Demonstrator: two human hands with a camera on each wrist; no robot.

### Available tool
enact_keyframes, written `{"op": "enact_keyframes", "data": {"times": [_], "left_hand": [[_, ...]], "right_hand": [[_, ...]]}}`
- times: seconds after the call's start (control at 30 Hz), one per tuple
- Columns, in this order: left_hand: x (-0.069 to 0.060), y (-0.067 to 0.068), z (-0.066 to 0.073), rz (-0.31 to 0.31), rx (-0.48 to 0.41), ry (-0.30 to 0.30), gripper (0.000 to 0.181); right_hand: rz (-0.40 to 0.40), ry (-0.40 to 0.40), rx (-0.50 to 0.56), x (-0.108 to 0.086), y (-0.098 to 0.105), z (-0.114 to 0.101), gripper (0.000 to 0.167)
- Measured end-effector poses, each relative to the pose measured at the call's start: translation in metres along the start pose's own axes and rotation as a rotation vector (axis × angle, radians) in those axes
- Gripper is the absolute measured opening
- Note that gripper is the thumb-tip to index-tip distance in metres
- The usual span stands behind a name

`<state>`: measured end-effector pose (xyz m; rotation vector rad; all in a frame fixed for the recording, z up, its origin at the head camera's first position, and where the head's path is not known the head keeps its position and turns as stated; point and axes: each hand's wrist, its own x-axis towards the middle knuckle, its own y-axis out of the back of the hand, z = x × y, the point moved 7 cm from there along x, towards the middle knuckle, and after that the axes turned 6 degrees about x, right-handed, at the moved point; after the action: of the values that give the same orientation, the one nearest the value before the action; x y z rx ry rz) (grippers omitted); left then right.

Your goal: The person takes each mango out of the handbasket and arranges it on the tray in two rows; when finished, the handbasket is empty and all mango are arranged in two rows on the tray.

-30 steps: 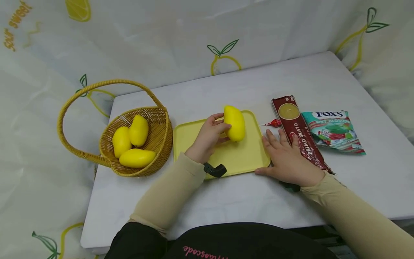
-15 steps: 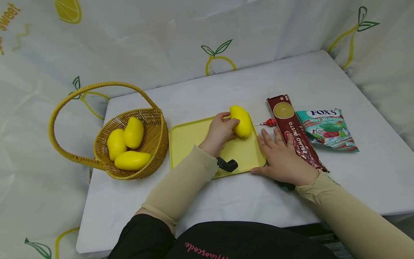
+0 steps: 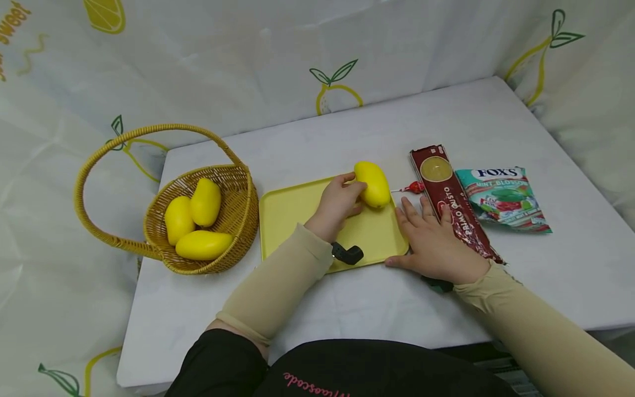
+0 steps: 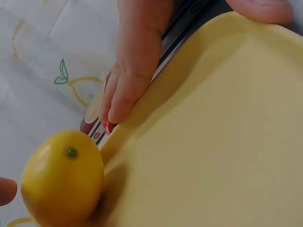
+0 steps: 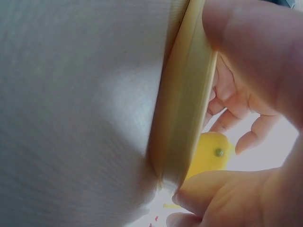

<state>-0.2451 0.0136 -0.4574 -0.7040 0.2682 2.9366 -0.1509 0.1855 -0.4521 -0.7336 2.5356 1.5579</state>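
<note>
A yellow mango (image 3: 374,184) rests at the far right corner of a yellow tray (image 3: 292,220). My left hand (image 3: 339,203) is at its left side, fingers loosely spread about it. In the left wrist view a fingertip (image 4: 6,191) stands a small gap away from the mango (image 4: 61,179), whose green stem spot faces the camera. My right hand (image 3: 436,242) lies flat at the tray's right edge, fingers straight, thumb at the near right corner. The right wrist view shows that hand along the tray's rim (image 5: 189,109).
A wicker basket (image 3: 250,215) with a tall handle holds several mangoes at the left. Right of the tray lie a red lollipop (image 3: 414,187), a long maroon packet (image 3: 446,187) partly under my right hand, and a teal Fox's candy bag (image 3: 506,199).
My left hand has moved right and set the mango down at the tray's far right corner, and its fingers have loosened. My right hand has stayed at the tray's edge.
</note>
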Motion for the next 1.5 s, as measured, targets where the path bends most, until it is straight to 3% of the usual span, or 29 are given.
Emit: {"op": "enact_keyframes", "data": {"times": [0.33,0.63,0.77,0.97,1.1,1.2,1.33,1.5], "left_hand": [[-0.003,0.018,-0.009,-0.003,-0.009,0.016,0.052],[-0.018,0.035,-0.015,-0.045,-0.030,0.068,0.048],[-0.033,0.043,-0.011,-0.086,-0.035,0.054,0.047],[-0.075,0.062,0.002,-0.276,-0.149,0.049,0.049],[-0.101,0.091,0.009,-0.360,-0.245,0.030,0.049],[-0.117,0.124,0.017,-0.351,-0.260,-0.037,0.049],[-0.125,0.182,0.025,-0.245,-0.328,-0.099,0.036],[-0.118,0.259,0.024,-0.064,-0.538,-0.046,0.025]], "right_hand": [[-0.025,0.003,0.007,0.006,-0.004,-0.004,0.120],[-0.033,-0.002,0.003,0.008,-0.006,-0.003,0.124],[-0.035,-0.011,0.002,0.007,-0.007,-0.001,0.125],[-0.037,-0.022,0.002,0.006,-0.006,0.003,0.127],[-0.033,-0.013,0.007,0.004,-0.005,0.003,0.128],[-0.032,-0.010,0.004,0.004,-0.005,0.003,0.128],[-0.028,-0.010,-0.002,0.004,-0.003,0.004,0.128],[-0.024,-0.009,-0.002,0.007,-0.002,0.003,0.128]]}}
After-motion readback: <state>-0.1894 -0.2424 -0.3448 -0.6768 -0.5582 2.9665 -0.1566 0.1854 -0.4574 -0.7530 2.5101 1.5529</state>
